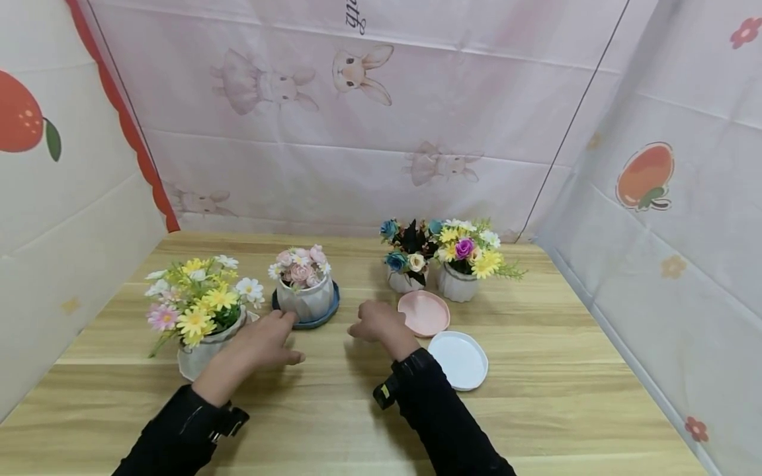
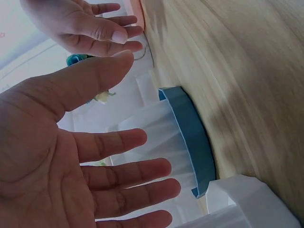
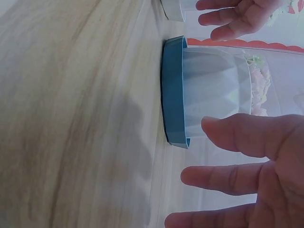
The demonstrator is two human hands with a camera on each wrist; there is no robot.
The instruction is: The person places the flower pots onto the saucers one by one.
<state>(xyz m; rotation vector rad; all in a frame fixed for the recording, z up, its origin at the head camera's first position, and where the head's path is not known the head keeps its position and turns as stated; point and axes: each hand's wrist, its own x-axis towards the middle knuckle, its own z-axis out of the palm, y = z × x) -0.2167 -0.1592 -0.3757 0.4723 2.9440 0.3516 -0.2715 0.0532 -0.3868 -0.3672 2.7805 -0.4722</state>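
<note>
A white ribbed flower pot with pink roses and small daisies stands in a dark blue saucer at the back left of the table. My left hand is just in front of it to the left, fingers spread and holding nothing; in the left wrist view its fingers overlap the pot. On the other side, my right hand hovers over the table, also holding nothing. The right wrist view shows its straight fingers apart, with the pot and blue saucer beyond them.
A pot of yellow and white daisies stands on a white saucer at the left. Blue roses and mixed flowers fill two pots at the back right. Before them lie a pink saucer and a white saucer.
</note>
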